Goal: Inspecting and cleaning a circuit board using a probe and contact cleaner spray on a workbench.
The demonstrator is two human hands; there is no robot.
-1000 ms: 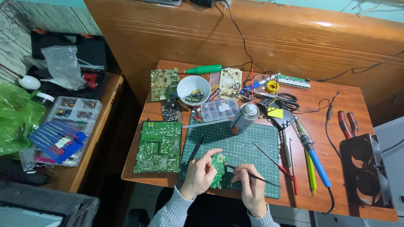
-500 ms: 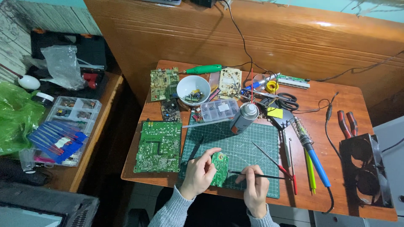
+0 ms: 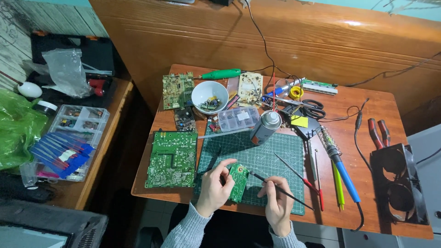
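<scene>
My left hand grips a small green circuit board and holds it tilted over the green cutting mat near the table's front edge. My right hand holds a thin black brush; its tip reaches left to the top of the small board. Both grey sleeves show at the bottom of the view. A spray can with a thin red straw stands at the mat's far edge.
A large green circuit board lies left of the mat. Behind are a white bowl of parts, a clear parts box, more boards, scissors and a soldering iron. Red pliers and a black fan are at right. A side table holds organiser boxes.
The brush tip has shifted slightly along the small board, and my left hand has tipped the board a little. Nothing else has moved.
</scene>
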